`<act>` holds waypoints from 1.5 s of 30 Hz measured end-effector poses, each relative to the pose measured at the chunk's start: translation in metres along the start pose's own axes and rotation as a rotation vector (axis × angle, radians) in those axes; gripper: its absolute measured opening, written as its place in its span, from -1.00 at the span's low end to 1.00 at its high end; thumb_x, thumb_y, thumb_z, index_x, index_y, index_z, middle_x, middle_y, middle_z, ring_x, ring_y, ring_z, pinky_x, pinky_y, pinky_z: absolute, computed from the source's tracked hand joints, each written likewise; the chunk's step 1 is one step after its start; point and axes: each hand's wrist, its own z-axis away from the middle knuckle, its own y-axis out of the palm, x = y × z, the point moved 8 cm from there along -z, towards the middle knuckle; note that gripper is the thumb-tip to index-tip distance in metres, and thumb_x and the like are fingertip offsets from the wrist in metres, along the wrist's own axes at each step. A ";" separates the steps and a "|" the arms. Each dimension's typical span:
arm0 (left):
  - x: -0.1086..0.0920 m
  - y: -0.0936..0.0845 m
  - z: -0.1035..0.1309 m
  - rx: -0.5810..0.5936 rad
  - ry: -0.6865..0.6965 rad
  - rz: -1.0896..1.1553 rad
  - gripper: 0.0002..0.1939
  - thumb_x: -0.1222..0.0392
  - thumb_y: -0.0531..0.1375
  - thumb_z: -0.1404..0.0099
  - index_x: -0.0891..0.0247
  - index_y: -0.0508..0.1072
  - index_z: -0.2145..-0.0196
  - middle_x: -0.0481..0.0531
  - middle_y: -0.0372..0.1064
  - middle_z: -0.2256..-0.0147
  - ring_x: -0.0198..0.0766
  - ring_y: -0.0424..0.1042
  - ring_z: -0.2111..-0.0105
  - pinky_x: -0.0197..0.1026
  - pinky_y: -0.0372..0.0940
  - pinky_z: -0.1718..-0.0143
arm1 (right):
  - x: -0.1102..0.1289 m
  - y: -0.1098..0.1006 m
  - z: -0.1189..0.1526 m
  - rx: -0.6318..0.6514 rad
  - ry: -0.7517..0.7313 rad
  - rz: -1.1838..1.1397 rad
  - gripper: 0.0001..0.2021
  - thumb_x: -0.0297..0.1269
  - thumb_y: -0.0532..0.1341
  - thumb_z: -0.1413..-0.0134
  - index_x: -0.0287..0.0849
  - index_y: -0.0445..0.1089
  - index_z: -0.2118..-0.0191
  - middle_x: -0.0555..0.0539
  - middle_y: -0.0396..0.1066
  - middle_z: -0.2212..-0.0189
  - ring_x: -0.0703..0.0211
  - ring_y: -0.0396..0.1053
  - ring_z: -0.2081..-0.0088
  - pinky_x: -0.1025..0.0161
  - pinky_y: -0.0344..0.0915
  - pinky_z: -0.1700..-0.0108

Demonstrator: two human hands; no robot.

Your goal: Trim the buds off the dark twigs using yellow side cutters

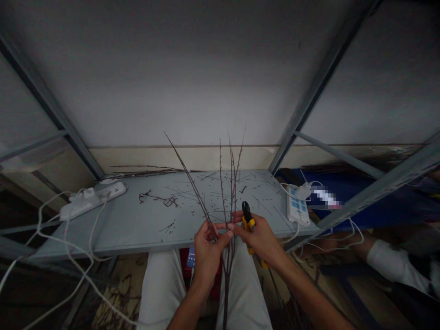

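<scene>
A forked, budded branch [226, 282] stands upright between my knees, its thin twigs rising past the table edge. My left hand [208, 240] is closed around its left-leaning twigs [192, 185], thumb toward the middle. Pinching at a middle twig [222, 192], the thumb and finger of my right hand [256, 231] meet close to my left fingertips. Yellow-handled cutting pliers [248, 217] with dark jaws are tucked in the same right hand, jaws pointing up.
Twig clippings litter the grey table [120, 220], with longer twigs [154, 172] along its back. Power strips stand at the left [92, 200] and right [297, 208], trailing white cables. Metal posts frame both sides. Another person's arm [357, 245] shows at right.
</scene>
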 end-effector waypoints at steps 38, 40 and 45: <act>-0.032 0.031 -0.065 0.209 -0.080 0.283 -0.67 0.09 0.45 -0.11 0.32 0.46 0.30 0.22 0.62 0.27 -0.18 0.59 0.34 -0.21 0.43 0.31 | -0.017 0.016 0.007 0.022 0.004 -0.118 -0.71 -0.04 0.32 -0.06 -0.16 0.37 0.27 -0.03 0.41 0.37 0.15 0.33 0.37 0.27 0.26 0.33; -0.032 0.030 -0.064 0.207 -0.085 0.286 -0.68 0.08 0.44 -0.14 0.32 0.47 0.28 0.23 0.62 0.26 -0.19 0.59 0.35 -0.20 0.43 0.31 | -0.016 0.015 0.008 0.017 0.004 -0.103 -0.70 -0.03 0.31 -0.06 -0.17 0.38 0.27 -0.04 0.43 0.37 0.14 0.33 0.37 0.26 0.26 0.34; -0.032 0.031 -0.063 0.215 -0.086 0.299 -0.66 0.08 0.43 -0.16 0.31 0.49 0.19 0.21 0.62 0.27 -0.19 0.58 0.36 -0.19 0.44 0.31 | -0.013 -0.002 0.003 -0.048 -0.006 -0.035 -0.60 0.08 0.30 -0.05 -0.19 0.44 0.20 -0.09 0.46 0.34 0.12 0.35 0.41 0.22 0.29 0.36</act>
